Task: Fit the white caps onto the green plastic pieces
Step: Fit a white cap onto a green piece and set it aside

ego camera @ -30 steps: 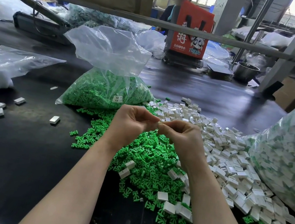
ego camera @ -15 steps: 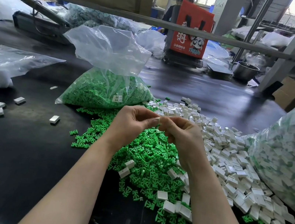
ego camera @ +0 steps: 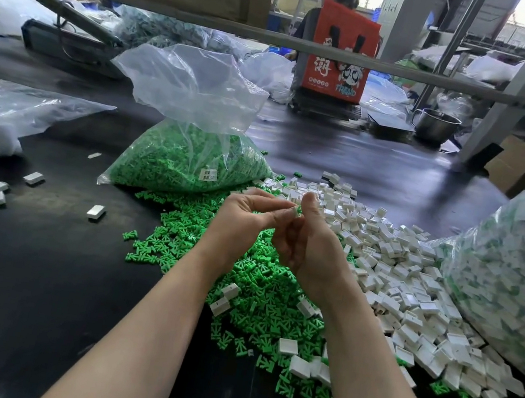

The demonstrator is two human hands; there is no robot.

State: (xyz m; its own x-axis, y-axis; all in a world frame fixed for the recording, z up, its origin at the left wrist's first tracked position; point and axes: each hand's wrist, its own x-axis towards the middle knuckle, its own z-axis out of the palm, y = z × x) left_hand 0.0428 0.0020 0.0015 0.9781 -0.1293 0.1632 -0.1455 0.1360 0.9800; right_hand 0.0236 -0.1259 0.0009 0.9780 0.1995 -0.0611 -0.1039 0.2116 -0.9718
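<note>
My left hand (ego camera: 244, 216) and right hand (ego camera: 308, 241) meet above the green pieces (ego camera: 258, 299), both pinching one white cap (ego camera: 295, 212) between their fingertips. Loose caps (ego camera: 412, 293) lie heaped just right of the green pile on the black table (ego camera: 15, 279), with a bag (ego camera: 188, 158) of green pieces behind.

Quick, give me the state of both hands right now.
Left hand: pinching a white cap at its fingertips.
Right hand: fingers curled, thumb up beside the same cap; its own grip cannot be told.
</note>
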